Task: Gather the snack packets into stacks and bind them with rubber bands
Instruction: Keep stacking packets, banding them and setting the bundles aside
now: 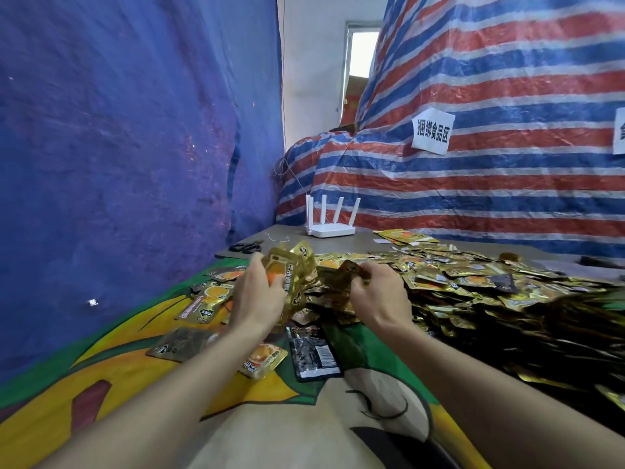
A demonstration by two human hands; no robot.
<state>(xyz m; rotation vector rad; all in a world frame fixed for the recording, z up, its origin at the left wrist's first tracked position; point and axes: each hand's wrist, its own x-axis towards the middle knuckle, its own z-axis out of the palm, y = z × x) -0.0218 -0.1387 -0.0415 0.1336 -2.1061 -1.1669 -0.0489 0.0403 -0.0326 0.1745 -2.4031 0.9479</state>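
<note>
**Both hands at the packet heap, left hand carrying a bunch**

Both forearms reach forward, bare, wrists close together over a printed cloth point(111, 363).

Left hand point(258, 292): raised, back toward the camera, fingers and thumb curled round a bunch of gold snack packets point(287, 269). The bunch stands roughly upright and fans out untidily at the top.

Right hand point(378, 289): knuckles up, fingers curled down, pinching one blurred gold packet point(351, 270) at the near edge of the heap.

The heap of packets point(490, 292) spreads across the right side of the desk point(365, 243). Loose packets point(209, 299) lie flat on the cloth left of the hands. A black packet point(313, 353) lies between the forearms.

At the far end of the desk stand a white router point(329, 216) and, to its left, black scissors point(245, 247).
</note>
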